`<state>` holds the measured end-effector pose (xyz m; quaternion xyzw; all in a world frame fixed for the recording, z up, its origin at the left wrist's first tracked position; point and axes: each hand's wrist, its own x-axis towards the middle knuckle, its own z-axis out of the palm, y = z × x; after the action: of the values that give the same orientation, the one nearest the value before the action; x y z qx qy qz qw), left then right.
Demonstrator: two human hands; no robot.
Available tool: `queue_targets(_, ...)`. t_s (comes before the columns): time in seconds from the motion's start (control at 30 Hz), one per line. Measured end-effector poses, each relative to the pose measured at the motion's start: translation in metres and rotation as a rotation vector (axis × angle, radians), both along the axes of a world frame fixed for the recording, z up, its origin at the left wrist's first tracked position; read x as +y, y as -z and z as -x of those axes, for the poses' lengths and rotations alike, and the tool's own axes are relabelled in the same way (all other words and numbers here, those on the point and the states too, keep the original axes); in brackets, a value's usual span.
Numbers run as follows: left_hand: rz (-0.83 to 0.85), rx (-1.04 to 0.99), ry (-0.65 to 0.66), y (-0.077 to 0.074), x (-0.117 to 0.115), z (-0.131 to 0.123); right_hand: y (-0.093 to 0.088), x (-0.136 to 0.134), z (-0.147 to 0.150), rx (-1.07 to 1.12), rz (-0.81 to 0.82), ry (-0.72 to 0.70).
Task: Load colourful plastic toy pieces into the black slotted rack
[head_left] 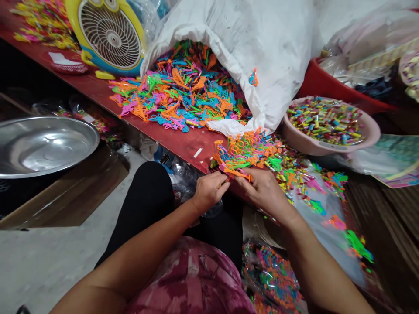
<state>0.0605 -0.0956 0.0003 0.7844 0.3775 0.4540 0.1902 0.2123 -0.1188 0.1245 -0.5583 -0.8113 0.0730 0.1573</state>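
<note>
My left hand (209,190) and my right hand (263,188) meet at the front edge of the red table (98,93). Both are closed on a small orange plastic toy piece (238,173) pinched between their fingers. Just beyond them lies a small heap of bright plastic pieces (247,150). A much larger heap of plastic pieces (178,89) spills from a white sack (262,48) further back. To the right, a pink bowl (329,146) holds several small coloured tubes.
A yellow and blue desk fan (109,37) stands at the back left. A big steel basin (42,144) sits on cardboard at the left. A red tub (330,85) is behind the bowl. Clear bags with coloured pieces (327,209) lie at the right. My knee (147,196) is below.
</note>
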Motion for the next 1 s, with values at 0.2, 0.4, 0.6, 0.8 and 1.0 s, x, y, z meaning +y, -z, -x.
queue_targets(0.2, -0.018, -0.03, -0.02, 0.0036, 0.0, -0.0025, -0.0086, 0.005, 0.0022, 0.111, 0.14, 0.009)
queue_targets(0.4, 0.008, -0.064, 0.001, 0.0029, 0.0005, -0.0028, -0.0055, 0.0035, -0.003, 0.084, 0.108, -0.016)
queue_targets(0.6, 0.007, -0.065, -0.001, 0.0022, -0.0004, -0.0027, -0.0081, 0.0048, -0.0042, 0.014, 0.071, -0.03)
queue_targets(0.8, -0.004, -0.049, 0.003, 0.0012, -0.0001, -0.0028, -0.009, 0.0048, -0.0046, 0.013, 0.068, -0.051)
queue_targets(1.0, -0.05, -0.036, -0.003, 0.0021, 0.0008, -0.0022, -0.0074, 0.0052, -0.0064, -0.023, 0.082, -0.055)
